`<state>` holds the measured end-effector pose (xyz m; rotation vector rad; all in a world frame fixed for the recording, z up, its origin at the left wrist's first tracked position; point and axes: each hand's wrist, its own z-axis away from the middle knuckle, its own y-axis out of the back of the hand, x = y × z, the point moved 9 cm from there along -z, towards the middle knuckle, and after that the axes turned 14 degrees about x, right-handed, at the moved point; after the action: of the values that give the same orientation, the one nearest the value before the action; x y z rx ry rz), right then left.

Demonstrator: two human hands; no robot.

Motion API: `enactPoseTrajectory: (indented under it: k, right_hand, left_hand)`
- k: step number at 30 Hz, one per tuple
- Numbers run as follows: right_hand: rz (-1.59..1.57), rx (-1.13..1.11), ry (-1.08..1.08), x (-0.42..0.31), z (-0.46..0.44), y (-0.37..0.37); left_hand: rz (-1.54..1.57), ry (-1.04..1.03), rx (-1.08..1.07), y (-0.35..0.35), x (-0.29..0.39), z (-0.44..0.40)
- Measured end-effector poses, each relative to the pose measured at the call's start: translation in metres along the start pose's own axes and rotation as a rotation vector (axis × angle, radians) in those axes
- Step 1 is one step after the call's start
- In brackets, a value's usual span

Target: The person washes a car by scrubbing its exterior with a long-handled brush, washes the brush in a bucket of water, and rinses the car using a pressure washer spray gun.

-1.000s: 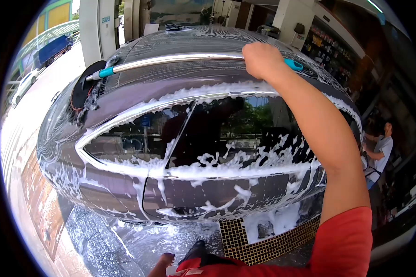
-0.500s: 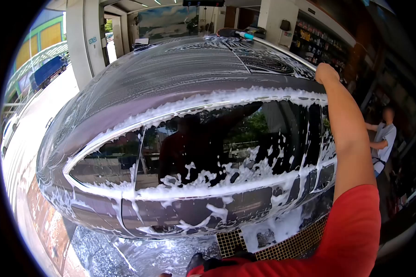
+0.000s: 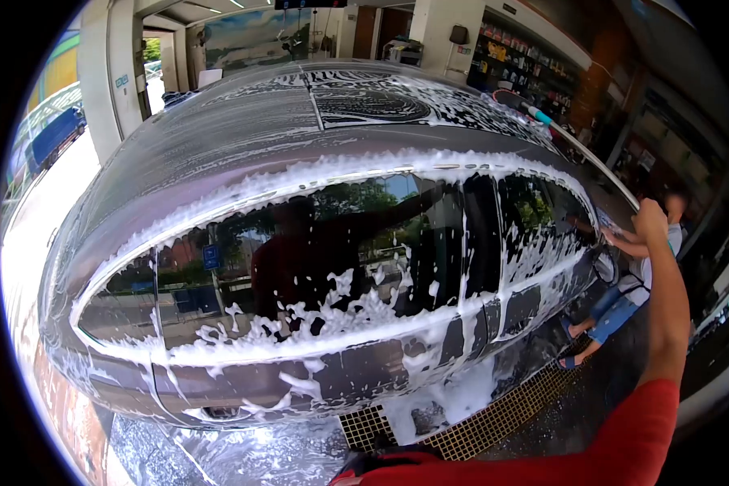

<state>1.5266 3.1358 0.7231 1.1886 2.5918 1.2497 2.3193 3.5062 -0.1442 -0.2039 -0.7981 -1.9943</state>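
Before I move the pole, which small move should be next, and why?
Probably ease the pole back over the roof: your right hand holds it close to the other person in view, and foam streaks the roof.

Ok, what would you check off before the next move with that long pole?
1. Right hand closed around the pole: ok.
2. Mop head pressed onto the car roof: cannot tell; it is at the far edge.
3. Left hand ready to help: cannot tell, out of view.
4. Co-worker well away from the pole: not ok, I'd say; they stand close to its near end.
5. Floor dry underfoot: not ok, wet and foamy.
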Motion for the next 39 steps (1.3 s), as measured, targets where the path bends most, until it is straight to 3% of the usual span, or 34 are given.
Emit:
enactPoseTrajectory:
  k: [7,14,18,19,23,28,31,35,39]
  right_hand:
    - [-0.204,0.156,0.209,-0.086,0.04,0.115]
    - [-0.512,0.284,0.604,-0.291,0.078,0.223]
    - [-0.749,0.224,0.755,-0.389,0.138,0.299]
    - [-0.805,0.302,0.804,-0.406,0.15,0.311]
    - [-0.851,0.28,0.85,-0.42,0.175,0.32]
    - [-0.787,0.244,0.753,-0.319,0.123,0.251]
    - [-0.63,0.28,0.692,-0.237,0.073,0.15]
    - [-0.46,0.166,0.436,-0.056,0.055,0.019]
    - [-0.303,0.127,0.232,0.124,0.066,-0.109]
  left_hand:
    - [0.044,-0.016,-0.032,-0.028,0.016,-0.001]
    - [0.357,0.09,-0.014,-0.03,0.047,-0.005]
    - [0.307,0.095,-0.001,-0.024,0.06,0.001]
    - [0.272,0.079,-0.009,-0.022,0.06,0.007]
    - [-0.124,-0.075,-0.109,-0.025,0.052,0.027]
    - [-0.509,-0.273,-0.192,-0.046,0.054,0.036]
    - [-0.62,-0.385,-0.203,-0.069,0.077,0.036]
    - [-0.559,-0.428,-0.167,-0.123,0.131,0.039]
    - [-0.232,-0.193,-0.097,-0.174,0.175,0.043]
